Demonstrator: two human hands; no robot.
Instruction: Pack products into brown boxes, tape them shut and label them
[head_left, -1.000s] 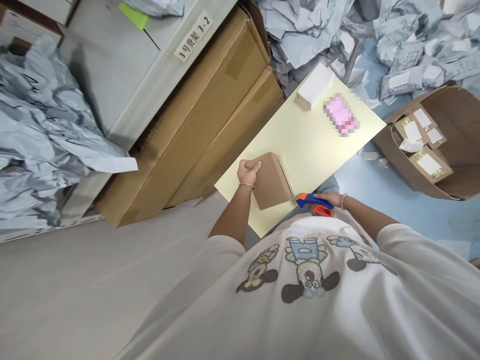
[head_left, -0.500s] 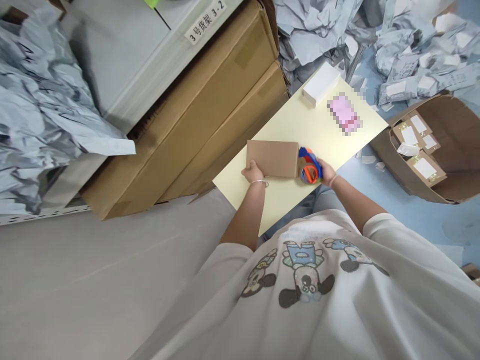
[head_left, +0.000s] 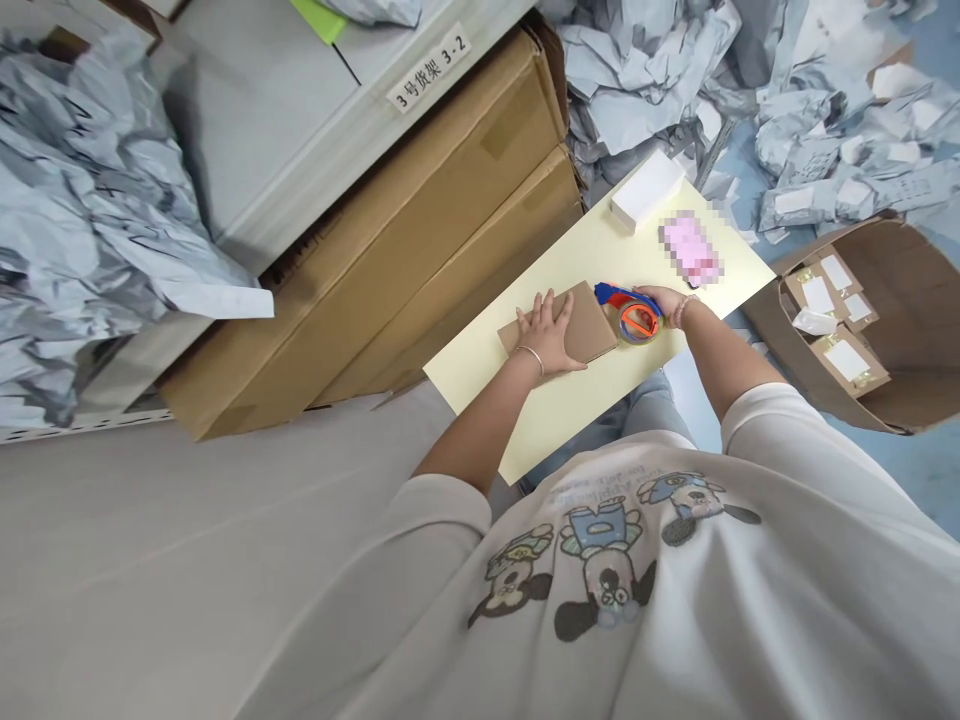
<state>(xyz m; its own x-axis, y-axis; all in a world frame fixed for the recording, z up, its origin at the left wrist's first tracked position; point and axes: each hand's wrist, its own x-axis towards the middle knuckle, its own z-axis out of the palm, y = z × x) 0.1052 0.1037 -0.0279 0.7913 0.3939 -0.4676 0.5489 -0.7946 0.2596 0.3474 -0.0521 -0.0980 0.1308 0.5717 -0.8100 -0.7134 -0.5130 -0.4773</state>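
Two bare hands are working over a pale-yellow rectangular tabletop (head_left: 574, 410), and clock directions here are running from the flat-lying brown cardboard box (head_left: 592, 318) near its middle, with twelve toward the top of the view. The left hand (head_left: 549, 338) is pressing down on that box, palm lowered and fingers spreading across the upper face, gripping around nothing. At 3 o'clock, the right hand (head_left: 661, 302) is curling around a blue-and-orange tape dispenser (head_left: 636, 318) and gripping it firmly. The dispenser's blue tip is pointing toward the box's right end; whether the two are touching, I cannot tell.

At 1 o'clock a white rectangular box (head_left: 646, 190) is resting near the table's far edge, and at 2 o'clock a pink pixelated object (head_left: 690, 245) is lying beside it. Farther out at 3 o'clock, a large open-topped brown carton (head_left: 780, 340) is holding small labelled cardboard boxes (head_left: 847, 358). Grey plastic parcels (head_left: 645, 90) are piling up beyond the table at 1 o'clock, while long brown cardboard cartons (head_left: 420, 225) are standing at 10 o'clock.
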